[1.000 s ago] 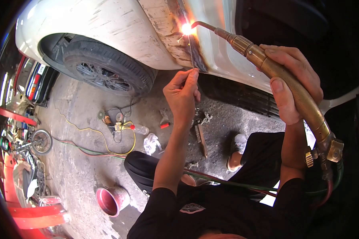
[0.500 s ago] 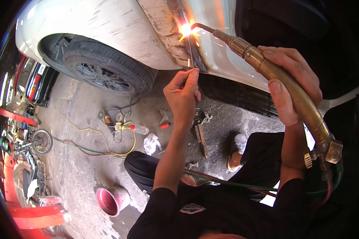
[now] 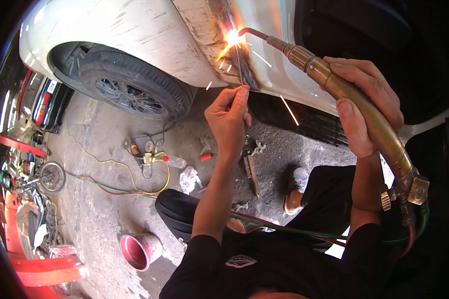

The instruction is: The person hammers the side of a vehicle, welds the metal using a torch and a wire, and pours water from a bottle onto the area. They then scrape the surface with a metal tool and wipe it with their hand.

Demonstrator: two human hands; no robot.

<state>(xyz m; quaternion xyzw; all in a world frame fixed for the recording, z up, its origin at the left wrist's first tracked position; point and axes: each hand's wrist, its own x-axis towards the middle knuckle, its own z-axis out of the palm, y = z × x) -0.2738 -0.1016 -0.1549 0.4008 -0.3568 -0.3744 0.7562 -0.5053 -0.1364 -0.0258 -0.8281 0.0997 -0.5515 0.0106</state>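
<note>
My right hand (image 3: pixel 366 102) is wrapped round a brass welding torch (image 3: pixel 351 94), whose bent tip points left at the car body. A bright flame (image 3: pixel 233 37) burns at the tip, against a scorched seam (image 3: pixel 249 74) in the white car panel (image 3: pixel 269 65). Between thumb and finger, my left hand (image 3: pixel 229 107) pinches a thin filler rod (image 3: pixel 241 67) that runs up into the flame. Sparks fly off around the seam. Red and green hoses (image 3: pixel 284 231) cross my lap towards the torch's valve end, where a brass knob (image 3: pixel 385 201) shows.
Left of the seam is the car's wheel (image 3: pixel 134 84). On the concrete floor lie a wire brush (image 3: pixel 252 174), a red cylinder (image 3: pixel 206 157), a plastic bottle (image 3: pixel 176 162), a grinder with a yellow cord (image 3: pixel 147 157) and a red bucket (image 3: pixel 140 252). A motorcycle (image 3: pixel 40 199) stands far left.
Both hands, the torch and the rod hold nearly the same place. More sparks now fly outwards, some down to the right, and the flame's shape has shifted a little.
</note>
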